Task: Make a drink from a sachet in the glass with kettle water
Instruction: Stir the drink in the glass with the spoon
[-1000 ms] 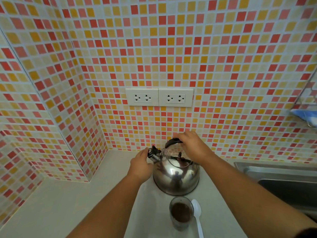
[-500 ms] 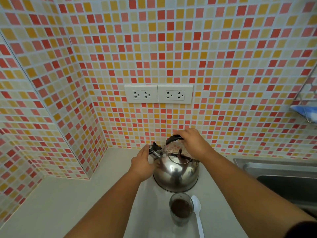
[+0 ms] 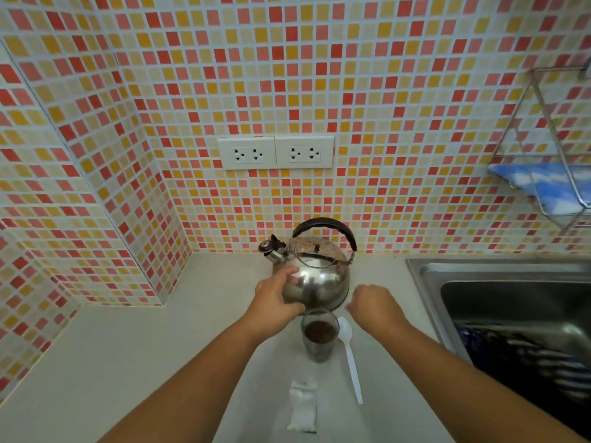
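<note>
Since a second ago both your hands have come off the top of the kettle: handle now bare and arched upright, spout aimed back-left toward the tiled wall.

Your left hand lies flat against the kettle's near-left flank, fingers spread open on the steel. Your right hand hangs just beside the kettle's right base, fingers curled loosely in, gripping nothing.

Glass stands upright on the counter, just in front of the kettle, dark powder at the bottom. White spoon lies just right of it, bowl toward the kettle, handle running back toward you. Sachet lies nearer you, long axis running away from you. Sink at right.
</note>
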